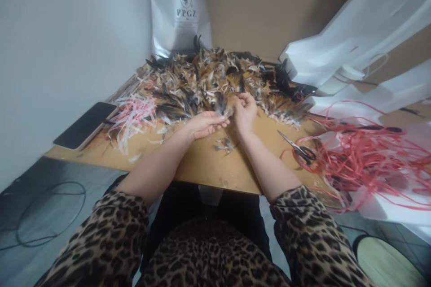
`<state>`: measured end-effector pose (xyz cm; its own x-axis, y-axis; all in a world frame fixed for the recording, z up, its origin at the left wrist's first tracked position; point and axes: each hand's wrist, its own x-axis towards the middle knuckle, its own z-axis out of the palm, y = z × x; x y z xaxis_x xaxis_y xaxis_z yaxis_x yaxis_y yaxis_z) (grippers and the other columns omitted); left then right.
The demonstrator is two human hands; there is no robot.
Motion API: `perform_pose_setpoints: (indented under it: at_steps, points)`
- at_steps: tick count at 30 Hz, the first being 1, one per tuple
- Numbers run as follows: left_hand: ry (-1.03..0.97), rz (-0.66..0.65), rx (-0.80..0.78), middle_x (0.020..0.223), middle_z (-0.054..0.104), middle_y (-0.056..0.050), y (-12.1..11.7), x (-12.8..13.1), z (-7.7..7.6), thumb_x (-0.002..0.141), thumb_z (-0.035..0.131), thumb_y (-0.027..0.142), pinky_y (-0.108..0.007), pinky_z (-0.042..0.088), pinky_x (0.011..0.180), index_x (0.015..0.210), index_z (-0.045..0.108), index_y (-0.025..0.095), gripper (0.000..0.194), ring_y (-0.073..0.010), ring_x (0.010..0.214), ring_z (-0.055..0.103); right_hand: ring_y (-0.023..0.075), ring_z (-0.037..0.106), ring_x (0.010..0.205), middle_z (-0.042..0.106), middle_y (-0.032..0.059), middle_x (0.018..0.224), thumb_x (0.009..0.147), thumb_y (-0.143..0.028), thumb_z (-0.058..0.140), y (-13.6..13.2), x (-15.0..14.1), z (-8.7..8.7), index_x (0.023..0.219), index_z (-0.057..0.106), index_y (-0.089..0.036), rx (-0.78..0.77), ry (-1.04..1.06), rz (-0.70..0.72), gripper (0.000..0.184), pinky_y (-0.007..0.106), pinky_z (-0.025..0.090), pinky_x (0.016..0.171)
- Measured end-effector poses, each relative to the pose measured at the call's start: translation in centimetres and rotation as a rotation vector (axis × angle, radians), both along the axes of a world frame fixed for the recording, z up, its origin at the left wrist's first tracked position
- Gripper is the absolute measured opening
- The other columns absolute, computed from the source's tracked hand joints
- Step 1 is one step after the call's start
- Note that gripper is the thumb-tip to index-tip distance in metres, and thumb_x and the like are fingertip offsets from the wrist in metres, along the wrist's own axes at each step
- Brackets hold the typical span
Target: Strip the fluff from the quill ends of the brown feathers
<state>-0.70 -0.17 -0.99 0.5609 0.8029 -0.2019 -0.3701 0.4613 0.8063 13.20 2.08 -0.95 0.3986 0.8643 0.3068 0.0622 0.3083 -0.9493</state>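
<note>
Over the middle of the wooden table, my left hand [208, 124] pinches the pale lower end of a small bunch of feathers [222, 103], grey and brown. My right hand [245, 110] is beside it, fingers closed at the bunch's upper right edge. A large heap of brown, black and cream feathers [208, 74] lies just beyond both hands. Below the left fingertips, a few small grey feather bits [224, 145] rest on the tabletop [208, 166].
Scissors [299, 148] lie right of my hands, by a tangle of red plastic strips [373, 157]. At left are pink and white strips [133, 114] and a dark-screened phone [85, 124]. A white printed bag [182, 13] stands behind the heap. A round stool [387, 262] is at lower right.
</note>
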Motion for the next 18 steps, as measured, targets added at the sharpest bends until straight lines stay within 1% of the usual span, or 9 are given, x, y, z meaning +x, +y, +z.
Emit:
perform_pose_setpoints:
  at_steps: [3, 6, 7, 9, 11, 12, 14, 18]
  points:
    - [-0.048, 0.082, -0.012, 0.07, 0.069, -0.007, 0.3, -0.3, 0.3, 0.083, 0.056, 0.002, -0.011, 0.048, 0.052, 0.076, 0.068, 0.003, 0.014, -0.0045, 0.055, 0.063, 0.0067, 0.047, 0.043, 0.055, -0.0062, 0.06, 0.075, -0.045, 0.062, -0.5, 0.2, 0.3, 0.092, 0.051, -0.022, -0.112, 0.174, 0.09, 0.031, 0.019, 0.033, 0.039]
    - [-0.093, 0.159, -0.026, 0.07, 0.069, -0.006, 0.5, -0.6, 0.6, 0.084, 0.054, 0.001, -0.01, 0.048, 0.052, 0.076, 0.067, 0.004, 0.016, -0.0034, 0.055, 0.062, 0.0051, 0.048, 0.044, 0.059, -0.0051, 0.064, 0.069, -0.049, 0.068, -1.1, 0.7, 0.8, 0.083, 0.055, -0.02, -0.231, 0.299, 0.183, 0.035, 0.018, 0.032, 0.037]
    - [-0.106, 0.179, -0.031, 0.07, 0.069, -0.006, 0.5, -0.7, 0.7, 0.084, 0.053, 0.001, -0.009, 0.048, 0.053, 0.076, 0.067, 0.004, 0.016, -0.0032, 0.055, 0.062, 0.0047, 0.048, 0.044, 0.059, -0.0049, 0.064, 0.066, -0.049, 0.071, -1.3, 0.9, 0.9, 0.079, 0.056, -0.02, -0.28, 0.323, 0.246, 0.036, 0.017, 0.031, 0.037]
    - [-0.129, 0.196, -0.036, 0.069, 0.068, -0.005, 0.6, -0.8, 0.8, 0.085, 0.052, 0.001, -0.009, 0.047, 0.053, 0.077, 0.067, 0.005, 0.018, -0.003, 0.055, 0.062, 0.0042, 0.047, 0.045, 0.06, -0.0041, 0.063, 0.06, -0.044, 0.078, -1.7, 0.9, 1.3, 0.073, 0.057, -0.018, -0.376, 0.345, 0.429, 0.036, 0.017, 0.032, 0.038]
    - [-0.145, 0.195, -0.035, 0.069, 0.068, -0.005, 0.6, -0.9, 1.0, 0.086, 0.05, 0.001, -0.009, 0.047, 0.053, 0.077, 0.067, 0.004, 0.019, -0.0031, 0.055, 0.062, 0.004, 0.048, 0.048, 0.063, -0.0024, 0.065, 0.056, -0.039, 0.081, -2.1, 0.8, 1.6, 0.072, 0.06, -0.016, -0.433, 0.355, 0.611, 0.035, 0.016, 0.034, 0.041]
    - [-0.15, 0.19, -0.037, 0.068, 0.068, -0.005, 0.5, -0.9, 1.0, 0.086, 0.05, 0.001, -0.009, 0.047, 0.053, 0.077, 0.067, 0.004, 0.02, -0.003, 0.055, 0.062, 0.004, 0.049, 0.049, 0.065, -0.0017, 0.066, 0.055, -0.037, 0.082, -2.3, 0.6, 1.7, 0.073, 0.062, -0.016, -0.445, 0.364, 0.668, 0.034, 0.016, 0.035, 0.042]
    - [-0.15, 0.175, -0.05, 0.066, 0.067, -0.005, 0.4, -0.9, 1.1, 0.086, 0.049, 0.0, -0.009, 0.047, 0.054, 0.076, 0.067, 0.004, 0.021, -0.0029, 0.054, 0.062, 0.004, 0.05, 0.051, 0.066, -0.0012, 0.068, 0.054, -0.033, 0.083, -2.5, 0.4, 1.8, 0.075, 0.064, -0.016, -0.436, 0.391, 0.709, 0.034, 0.016, 0.036, 0.044]
    - [-0.148, 0.147, -0.058, 0.067, 0.067, -0.005, 0.3, -0.9, 1.1, 0.086, 0.049, 0.0, -0.009, 0.048, 0.054, 0.077, 0.067, 0.004, 0.02, -0.0027, 0.054, 0.062, 0.0046, 0.051, 0.052, 0.066, -0.0017, 0.065, 0.053, -0.03, 0.084, -2.6, 0.4, 1.9, 0.075, 0.064, -0.016, -0.401, 0.416, 0.693, 0.033, 0.016, 0.037, 0.046]
